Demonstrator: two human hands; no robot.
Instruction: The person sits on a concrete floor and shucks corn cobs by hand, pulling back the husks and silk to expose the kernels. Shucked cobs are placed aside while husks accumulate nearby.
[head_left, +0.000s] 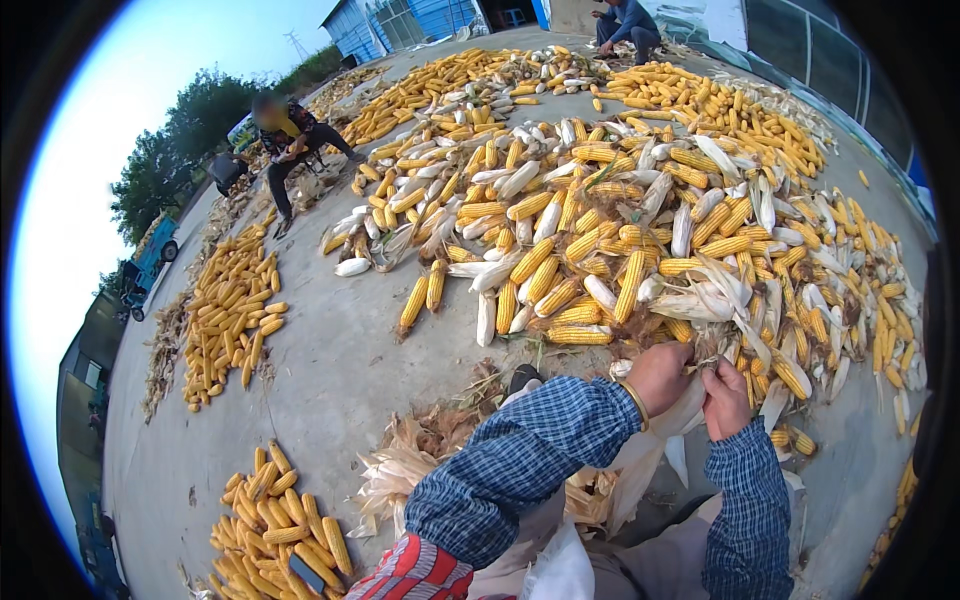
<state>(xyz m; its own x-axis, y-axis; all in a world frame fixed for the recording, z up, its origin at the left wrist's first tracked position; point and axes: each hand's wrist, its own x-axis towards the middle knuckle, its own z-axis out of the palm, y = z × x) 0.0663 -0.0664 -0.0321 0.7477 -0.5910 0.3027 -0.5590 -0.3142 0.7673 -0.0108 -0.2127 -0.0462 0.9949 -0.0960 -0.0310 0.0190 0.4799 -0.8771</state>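
My left hand (660, 377), with a yellow bangle at its wrist, pinches dry corn husk at the near edge of a large heap of corn ears (562, 225). Close beside it, my right hand (726, 399) grips the same husk (681, 414), whose pale leaves hang below the fingers. Whether an ear is inside the husk is hidden by my hands. Just beyond them lies a husk-wrapped ear (697, 301) with its leaves spread. The heap mixes bare yellow ears with ears still in white husk.
Husked ears form a pile (274, 525) at lower left, with a phone (306, 574) on it, and another pile (232, 300) farther off. Stripped husks (401, 465) lie by my feet. A crouching person (300, 146) and another person (630, 30) are beyond the heap.
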